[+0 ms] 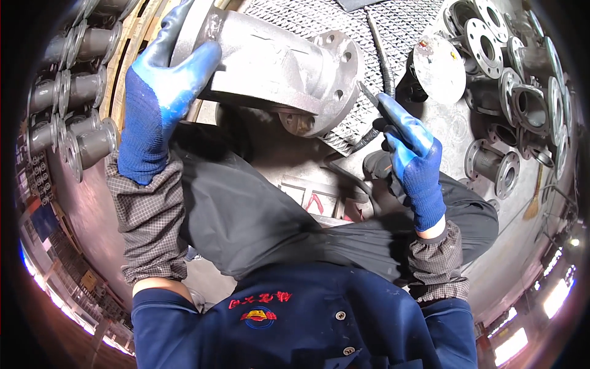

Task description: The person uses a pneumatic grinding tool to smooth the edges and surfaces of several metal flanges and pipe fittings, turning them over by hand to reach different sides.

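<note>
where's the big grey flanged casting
In the head view, the casting is upper centre-left, the left hand on its left end and the dark tool in the right hand beside its flange.

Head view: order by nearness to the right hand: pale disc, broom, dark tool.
1. Dark tool: in the right hand's grip.
2. Pale disc: upper right of the hand.
3. Broom: far right.
</note>
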`<state>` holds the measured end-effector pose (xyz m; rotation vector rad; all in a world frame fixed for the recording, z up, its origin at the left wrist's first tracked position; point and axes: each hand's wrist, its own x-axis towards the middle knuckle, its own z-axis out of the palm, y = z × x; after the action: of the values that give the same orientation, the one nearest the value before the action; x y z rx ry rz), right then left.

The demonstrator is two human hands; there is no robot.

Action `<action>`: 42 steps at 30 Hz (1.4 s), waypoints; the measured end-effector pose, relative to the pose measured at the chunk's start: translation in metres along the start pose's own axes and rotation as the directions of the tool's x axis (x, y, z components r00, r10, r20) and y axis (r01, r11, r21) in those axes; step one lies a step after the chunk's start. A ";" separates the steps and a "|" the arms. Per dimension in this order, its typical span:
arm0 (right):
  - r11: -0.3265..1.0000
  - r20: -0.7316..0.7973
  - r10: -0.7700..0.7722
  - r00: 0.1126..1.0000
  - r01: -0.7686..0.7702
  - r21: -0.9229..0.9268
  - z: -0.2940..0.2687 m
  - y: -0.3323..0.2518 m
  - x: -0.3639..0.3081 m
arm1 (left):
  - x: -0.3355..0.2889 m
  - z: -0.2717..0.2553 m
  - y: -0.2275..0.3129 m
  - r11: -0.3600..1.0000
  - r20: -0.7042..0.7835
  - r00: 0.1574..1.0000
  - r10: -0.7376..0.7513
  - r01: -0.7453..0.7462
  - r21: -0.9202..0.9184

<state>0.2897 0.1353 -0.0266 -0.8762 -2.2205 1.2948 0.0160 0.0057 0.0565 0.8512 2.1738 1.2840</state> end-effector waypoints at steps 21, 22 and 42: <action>0.873 -0.009 -0.187 0.982 0.162 -0.460 0.014 -0.001 -0.010 | 0.000 -0.004 -0.007 0.994 -0.022 0.997 -0.069 0.070 0.078; 0.882 -0.029 -0.208 0.978 0.175 -0.438 0.013 0.000 -0.011 | 0.000 -0.003 -0.007 0.996 -0.025 0.998 -0.061 0.063 0.067; 0.970 -0.158 -0.176 0.972 0.143 -0.199 0.030 0.019 -0.020 | 0.003 -0.007 -0.015 0.958 -0.035 0.994 0.099 -0.086 0.274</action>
<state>0.2913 0.1101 -0.0584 -0.8219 -2.2457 0.9124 0.0055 -0.0019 0.0459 1.0487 2.4122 1.0713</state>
